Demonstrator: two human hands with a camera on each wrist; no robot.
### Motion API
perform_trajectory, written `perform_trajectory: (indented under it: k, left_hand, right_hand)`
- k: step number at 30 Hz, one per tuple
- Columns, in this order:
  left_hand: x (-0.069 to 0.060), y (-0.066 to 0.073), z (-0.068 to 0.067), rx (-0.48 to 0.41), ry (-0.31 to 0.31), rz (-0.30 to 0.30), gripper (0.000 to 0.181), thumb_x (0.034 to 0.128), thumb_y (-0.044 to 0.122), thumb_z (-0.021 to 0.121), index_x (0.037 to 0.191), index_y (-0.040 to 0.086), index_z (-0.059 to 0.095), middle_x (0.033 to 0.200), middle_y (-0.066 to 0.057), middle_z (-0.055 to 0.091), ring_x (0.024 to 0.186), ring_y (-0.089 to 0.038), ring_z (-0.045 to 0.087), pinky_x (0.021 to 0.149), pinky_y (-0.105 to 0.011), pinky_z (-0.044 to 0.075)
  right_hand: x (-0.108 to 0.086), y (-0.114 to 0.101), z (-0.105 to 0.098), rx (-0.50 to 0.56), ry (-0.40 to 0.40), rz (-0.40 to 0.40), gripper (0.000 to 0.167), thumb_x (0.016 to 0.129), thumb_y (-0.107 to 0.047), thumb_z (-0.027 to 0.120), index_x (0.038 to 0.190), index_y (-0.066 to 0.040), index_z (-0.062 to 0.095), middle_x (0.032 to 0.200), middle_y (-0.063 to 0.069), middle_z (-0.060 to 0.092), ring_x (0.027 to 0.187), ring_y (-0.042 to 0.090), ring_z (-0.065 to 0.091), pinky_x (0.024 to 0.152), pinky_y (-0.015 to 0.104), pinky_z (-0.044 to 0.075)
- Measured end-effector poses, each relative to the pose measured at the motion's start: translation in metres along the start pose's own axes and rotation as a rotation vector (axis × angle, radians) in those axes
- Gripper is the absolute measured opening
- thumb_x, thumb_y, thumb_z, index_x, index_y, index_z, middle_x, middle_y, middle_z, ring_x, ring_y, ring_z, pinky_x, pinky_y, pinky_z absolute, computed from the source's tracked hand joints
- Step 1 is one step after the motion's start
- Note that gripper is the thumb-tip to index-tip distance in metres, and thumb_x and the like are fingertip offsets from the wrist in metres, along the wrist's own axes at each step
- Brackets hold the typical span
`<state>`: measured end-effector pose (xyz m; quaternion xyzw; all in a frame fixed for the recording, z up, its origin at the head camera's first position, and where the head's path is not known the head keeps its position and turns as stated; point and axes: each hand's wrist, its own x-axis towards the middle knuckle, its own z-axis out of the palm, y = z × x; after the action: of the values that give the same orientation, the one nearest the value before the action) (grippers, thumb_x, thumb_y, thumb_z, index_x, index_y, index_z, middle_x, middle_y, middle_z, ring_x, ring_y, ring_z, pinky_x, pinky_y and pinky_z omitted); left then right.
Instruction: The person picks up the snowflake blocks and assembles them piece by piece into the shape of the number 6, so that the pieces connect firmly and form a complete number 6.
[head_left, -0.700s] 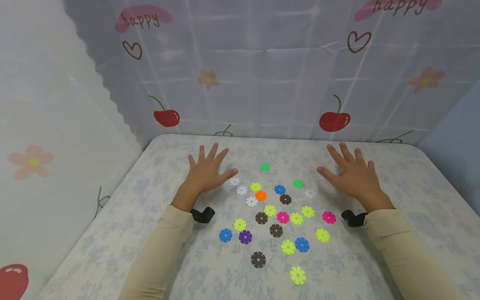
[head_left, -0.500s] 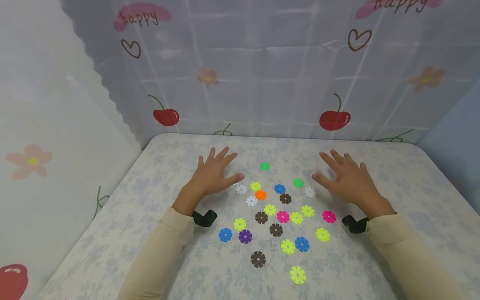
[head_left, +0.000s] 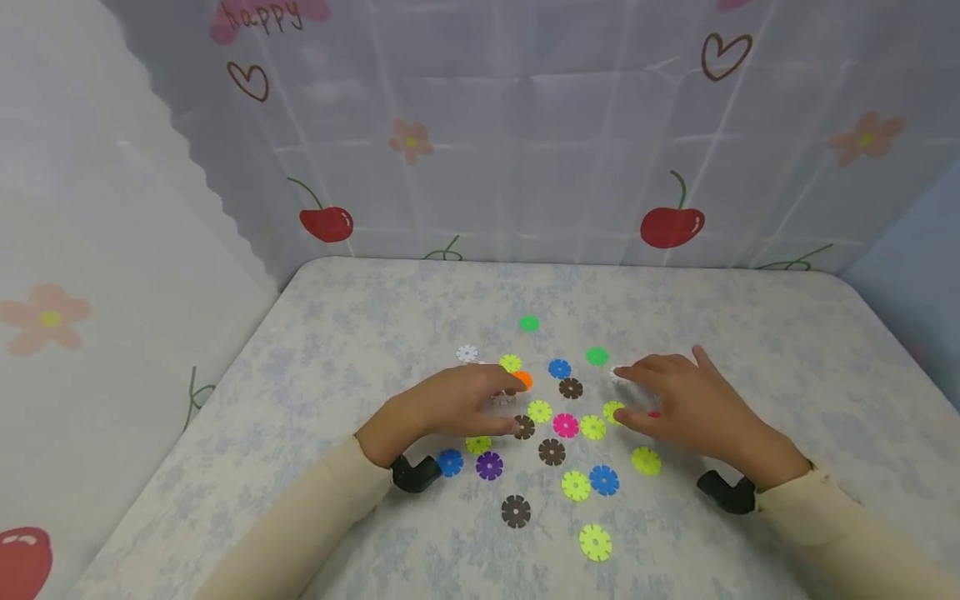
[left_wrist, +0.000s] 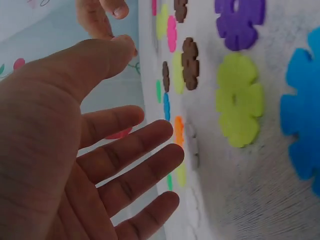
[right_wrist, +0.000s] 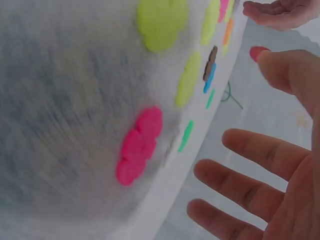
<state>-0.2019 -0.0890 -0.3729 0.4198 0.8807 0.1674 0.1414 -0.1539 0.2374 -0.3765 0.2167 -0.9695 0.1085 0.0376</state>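
Note:
Many notched, flower-like plastic discs lie scattered flat over the table. My left hand (head_left: 457,404) hovers above the left of the scatter, fingers parted and holding nothing. Near its fingertips are an orange disc (head_left: 524,380) and a brown disc (head_left: 525,427); it partly hides white ones. On the right side my right hand (head_left: 686,408) is held over the discs, its fingers loosely spread and nothing between them. It partly covers a white disc (head_left: 617,374) and a pink disc (right_wrist: 140,146). Between the hands lie another pink disc (head_left: 566,425) and a blue disc (head_left: 559,368).
The pale patterned table (head_left: 360,325) ends at a printed curtain (head_left: 510,167) behind. A green disc (head_left: 529,323) lies farthest back, and a yellow disc (head_left: 596,542) nearest the front. Black curved pieces (head_left: 416,474) sit at both wrists.
Both hands have come inward and nearer, over the discs, with their fingers no longer pointing forward. The head view has tilted slightly down. The discs in sight keep their layout.

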Motion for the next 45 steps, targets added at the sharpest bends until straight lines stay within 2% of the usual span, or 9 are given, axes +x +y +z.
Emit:
perform_trajectory:
  k: [4,13,19,25,31,34,39,45]
  left_hand:
    - [0.002,-0.002,0.008,0.021,-0.012,0.029,0.044,0.093,0.035,0.075,0.127,0.008,0.067,0.12,0.0,0.065,0.105,-0.013,0.06,0.095,-0.027,0.048]
    - [0.007,-0.004,0.018,0.074,-0.018,0.043,0.036,0.0903,0.035,0.078,0.119,0.015,0.071,0.112,0.005,0.061,0.095,-0.008,0.055,0.09,-0.023,0.048]
    - [0.011,-0.003,0.019,0.062,-0.016,0.081,0.025,0.0902,0.033,0.079,0.109,0.018,0.072,0.103,0.007,0.059,0.089,-0.008,0.051,0.082,-0.021,0.046]
    - [0.014,-0.002,0.019,0.045,-0.033,0.08,0.022,0.09,0.031,0.08,0.102,0.018,0.067,0.095,0.006,0.056,0.085,-0.008,0.05,0.076,-0.021,0.045]
    - [0.016,-0.002,0.018,-0.109,-0.048,0.078,0.023,0.0897,0.02,0.08,0.099,0.018,0.059,0.083,0.009,0.059,0.075,-0.007,0.054,0.069,-0.021,0.047]
    - [0.016,-0.004,0.018,-0.187,-0.052,0.092,0.021,0.0914,0.016,0.078,0.1,0.016,0.059,0.081,0.01,0.06,0.073,-0.007,0.056,0.069,-0.023,0.049]
    - [0.014,-0.011,0.019,-0.291,-0.044,0.117,0.016,0.0966,0.011,0.071,0.108,0.017,0.062,0.088,0.01,0.063,0.077,-0.006,0.058,0.074,-0.024,0.051]
    - [0.012,-0.015,0.017,-0.451,0.007,0.123,0.02,0.1014,0.006,0.061,0.12,0.012,0.067,0.101,0.006,0.067,0.081,-0.013,0.063,0.076,-0.028,0.053]
  right_hand:
    - [-0.001,0.0,0.007,0.017,-0.039,-0.029,0.05,0.079,-0.041,0.086,0.122,-0.018,0.074,0.11,0.004,0.07,0.107,0.034,0.064,0.101,0.082,0.018]
    - [0.001,0.001,0.014,0.031,-0.051,-0.053,0.04,0.078,-0.03,0.088,0.116,-0.022,0.077,0.105,-0.003,0.069,0.101,0.027,0.066,0.099,0.082,0.02]
    - [0.002,0.002,0.016,0.029,-0.039,-0.086,0.036,0.079,-0.023,0.088,0.112,-0.022,0.078,0.101,-0.005,0.067,0.097,0.024,0.065,0.098,0.082,0.022]
    - [0.003,0.002,0.017,0.028,-0.044,-0.07,0.035,0.077,-0.022,0.09,0.11,-0.022,0.078,0.097,-0.005,0.065,0.095,0.024,0.065,0.098,0.082,0.024]
    - [0.004,-0.001,0.014,0.016,-0.067,-0.055,0.034,0.078,-0.023,0.089,0.11,-0.019,0.077,0.099,-0.003,0.066,0.098,0.026,0.065,0.098,0.081,0.025]
    - [0.004,-0.002,0.015,0.018,-0.074,-0.049,0.032,0.078,-0.022,0.089,0.105,-0.016,0.074,0.092,-0.005,0.064,0.087,0.02,0.063,0.099,0.079,0.027]
    - [0.007,-0.004,0.016,0.034,-0.092,-0.012,0.032,0.077,-0.022,0.091,0.097,-0.014,0.067,0.077,-0.009,0.053,0.069,0.011,0.048,0.101,0.077,0.028]
    - [0.007,-0.004,0.014,0.052,-0.112,-0.004,0.033,0.076,-0.021,0.091,0.093,-0.016,0.062,0.067,-0.01,0.048,0.063,0.01,0.046,0.102,0.077,0.025]
